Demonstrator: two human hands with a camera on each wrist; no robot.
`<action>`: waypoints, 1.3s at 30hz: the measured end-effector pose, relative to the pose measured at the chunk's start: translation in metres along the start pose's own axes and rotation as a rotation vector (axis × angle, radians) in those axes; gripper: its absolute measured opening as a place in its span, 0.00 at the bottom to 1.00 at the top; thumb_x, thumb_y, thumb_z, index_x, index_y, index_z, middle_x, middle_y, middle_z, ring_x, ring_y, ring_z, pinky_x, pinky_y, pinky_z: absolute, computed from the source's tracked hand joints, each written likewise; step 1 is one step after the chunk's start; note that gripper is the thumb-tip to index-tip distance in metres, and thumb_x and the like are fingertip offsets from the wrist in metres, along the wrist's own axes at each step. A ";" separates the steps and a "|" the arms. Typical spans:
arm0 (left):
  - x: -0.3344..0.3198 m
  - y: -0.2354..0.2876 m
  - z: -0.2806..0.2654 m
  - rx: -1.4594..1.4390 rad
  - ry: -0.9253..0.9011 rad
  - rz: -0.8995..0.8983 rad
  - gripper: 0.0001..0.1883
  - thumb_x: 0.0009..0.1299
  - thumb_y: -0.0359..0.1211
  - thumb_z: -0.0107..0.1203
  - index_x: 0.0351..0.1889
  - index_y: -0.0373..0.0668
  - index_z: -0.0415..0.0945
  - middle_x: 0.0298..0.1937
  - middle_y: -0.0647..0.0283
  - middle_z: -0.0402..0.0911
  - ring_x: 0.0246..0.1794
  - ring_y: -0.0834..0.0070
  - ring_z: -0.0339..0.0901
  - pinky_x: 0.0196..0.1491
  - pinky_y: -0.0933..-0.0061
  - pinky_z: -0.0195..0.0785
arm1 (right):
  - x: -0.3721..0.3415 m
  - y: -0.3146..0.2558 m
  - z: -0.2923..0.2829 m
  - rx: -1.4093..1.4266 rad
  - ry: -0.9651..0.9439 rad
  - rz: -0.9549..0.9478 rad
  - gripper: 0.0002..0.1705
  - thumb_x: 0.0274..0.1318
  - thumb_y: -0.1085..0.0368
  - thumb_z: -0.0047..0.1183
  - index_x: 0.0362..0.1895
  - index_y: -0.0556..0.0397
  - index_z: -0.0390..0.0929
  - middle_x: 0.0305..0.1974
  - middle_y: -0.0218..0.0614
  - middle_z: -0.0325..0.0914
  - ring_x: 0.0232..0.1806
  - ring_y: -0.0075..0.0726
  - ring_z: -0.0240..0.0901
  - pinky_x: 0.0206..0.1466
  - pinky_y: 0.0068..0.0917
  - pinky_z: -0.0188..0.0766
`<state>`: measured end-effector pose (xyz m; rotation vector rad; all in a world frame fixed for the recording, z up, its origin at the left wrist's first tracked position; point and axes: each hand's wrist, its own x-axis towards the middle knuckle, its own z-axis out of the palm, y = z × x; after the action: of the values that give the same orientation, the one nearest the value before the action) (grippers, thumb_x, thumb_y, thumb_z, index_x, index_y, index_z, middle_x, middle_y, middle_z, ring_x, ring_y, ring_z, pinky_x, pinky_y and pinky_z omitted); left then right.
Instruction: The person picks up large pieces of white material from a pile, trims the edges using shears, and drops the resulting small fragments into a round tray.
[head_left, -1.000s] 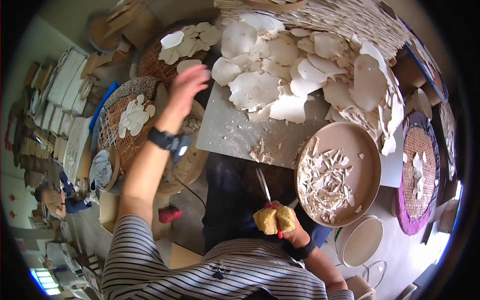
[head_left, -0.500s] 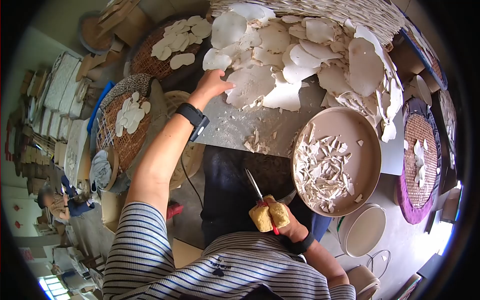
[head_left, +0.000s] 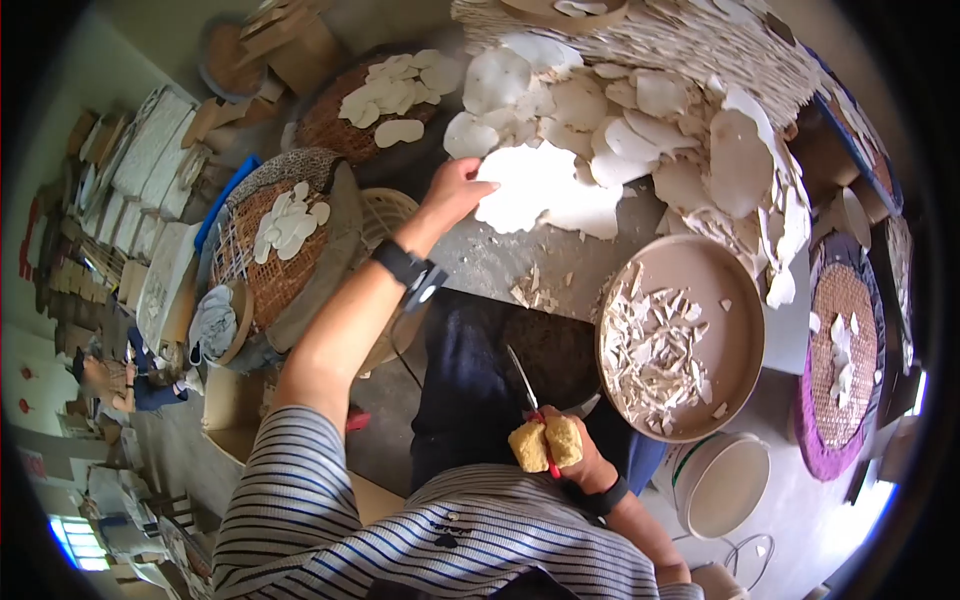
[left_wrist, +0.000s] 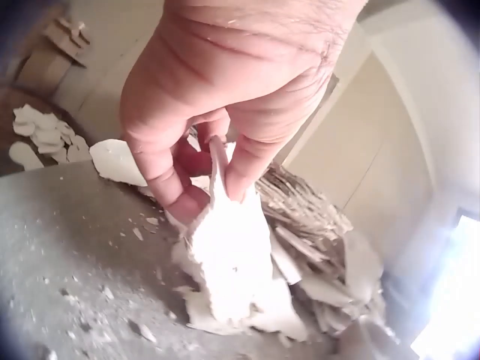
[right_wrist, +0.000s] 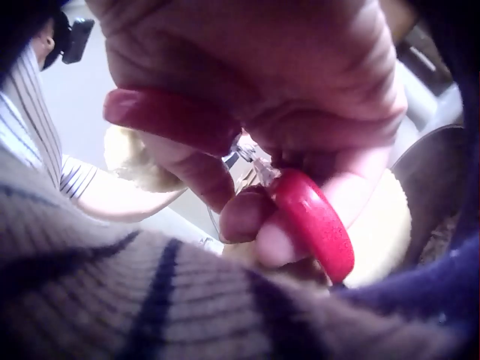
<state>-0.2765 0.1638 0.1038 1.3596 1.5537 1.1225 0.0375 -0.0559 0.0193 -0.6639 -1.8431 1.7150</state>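
My left hand (head_left: 458, 195) pinches the left edge of a thin white sheet (head_left: 530, 190) with a ragged outline. In the left wrist view the thumb and fingers close on a raised fold of that sheet (left_wrist: 232, 255). My right hand (head_left: 590, 462) is low, close to the striped shirt, holding scissors (head_left: 522, 378) whose blades point up and away from me. Their red handle (right_wrist: 311, 221) shows in the right wrist view, within the fingers. Two yellow spongy pieces (head_left: 528, 447) sit around the handles. More white sheets (head_left: 660, 140) overlap beside and behind the pinched one.
A round brown tray (head_left: 735, 350) with white scraps overhangs the grey tabletop (head_left: 480, 260) at the right. Below it stands a white bucket (head_left: 725, 485). Woven baskets with trimmed oval pieces (head_left: 290, 222) stand to the left. Another person (head_left: 125, 375) sits far left.
My left hand has come from above the left baskets to the sheet's edge and now pinches it. The sheet looks brighter and slightly raised. My right hand stays low with the scissors.
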 end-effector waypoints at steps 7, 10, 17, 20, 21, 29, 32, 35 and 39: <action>-0.110 0.034 0.001 0.203 -0.017 0.151 0.15 0.66 0.30 0.50 0.49 0.32 0.66 0.39 0.51 0.78 0.42 0.69 0.76 0.42 0.70 0.67 | 0.040 -0.046 -0.006 0.826 0.215 0.253 0.16 0.54 0.58 0.54 0.40 0.55 0.70 0.33 0.32 0.73 0.34 0.28 0.72 0.38 0.24 0.70; -0.160 0.046 0.031 0.201 -0.141 0.180 0.19 0.67 0.29 0.48 0.56 0.34 0.63 0.43 0.47 0.77 0.47 0.63 0.76 0.46 0.69 0.67 | 0.071 -0.102 -0.018 -0.026 0.256 -0.049 0.14 0.52 0.62 0.52 0.40 0.54 0.68 0.28 0.39 0.74 0.29 0.39 0.75 0.33 0.27 0.71; -0.202 0.067 -0.009 -0.345 0.089 -0.091 0.17 0.70 0.28 0.47 0.57 0.35 0.63 0.48 0.62 0.75 0.44 0.79 0.75 0.44 0.80 0.71 | 0.065 -0.049 -0.048 0.577 0.394 0.059 0.17 0.64 0.62 0.43 0.53 0.57 0.65 0.44 0.36 0.73 0.43 0.31 0.74 0.46 0.25 0.72; -0.205 0.055 -0.031 -0.454 0.144 -0.124 0.20 0.69 0.27 0.49 0.58 0.38 0.61 0.49 0.61 0.75 0.45 0.79 0.76 0.43 0.77 0.74 | 0.031 -0.022 -0.034 1.011 0.362 0.081 0.25 0.64 0.61 0.45 0.62 0.54 0.57 0.52 0.37 0.67 0.52 0.32 0.69 0.57 0.31 0.67; -0.207 0.051 -0.033 -0.459 0.170 -0.118 0.20 0.69 0.27 0.49 0.59 0.38 0.61 0.49 0.61 0.75 0.45 0.78 0.76 0.43 0.77 0.74 | 0.024 -0.013 -0.032 0.463 0.285 0.027 0.26 0.63 0.62 0.47 0.62 0.55 0.57 0.53 0.38 0.68 0.54 0.33 0.68 0.58 0.32 0.67; -0.207 0.045 -0.011 -0.533 0.164 -0.147 0.19 0.70 0.27 0.48 0.59 0.39 0.62 0.51 0.62 0.74 0.47 0.79 0.74 0.46 0.74 0.71 | 0.018 0.004 -0.011 0.526 0.232 0.032 0.30 0.57 0.69 0.52 0.62 0.57 0.56 0.54 0.38 0.69 0.55 0.32 0.68 0.59 0.30 0.66; -0.207 0.042 -0.010 -0.560 0.132 -0.175 0.18 0.70 0.27 0.47 0.58 0.39 0.63 0.51 0.63 0.75 0.46 0.80 0.74 0.46 0.74 0.70 | 0.013 0.007 -0.012 0.463 0.232 0.049 0.33 0.55 0.70 0.55 0.63 0.56 0.55 0.55 0.39 0.68 0.56 0.34 0.67 0.60 0.31 0.65; -0.209 0.039 -0.004 -0.560 0.132 -0.177 0.17 0.71 0.28 0.47 0.57 0.39 0.64 0.51 0.63 0.75 0.45 0.80 0.74 0.44 0.74 0.70 | 0.009 0.007 -0.014 0.281 0.198 0.075 0.34 0.54 0.69 0.55 0.63 0.54 0.54 0.56 0.39 0.68 0.57 0.35 0.66 0.61 0.31 0.63; -0.212 0.033 0.002 -0.600 0.083 -0.177 0.16 0.70 0.28 0.47 0.56 0.38 0.65 0.52 0.62 0.74 0.48 0.78 0.73 0.48 0.73 0.68 | 0.013 0.005 -0.012 0.340 0.148 0.082 0.34 0.52 0.67 0.57 0.62 0.53 0.56 0.54 0.37 0.69 0.55 0.33 0.67 0.60 0.29 0.63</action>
<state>-0.2359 -0.0445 0.1345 0.7676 1.2183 1.3978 0.0359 -0.0381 0.0153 -0.7100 -1.3973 1.9162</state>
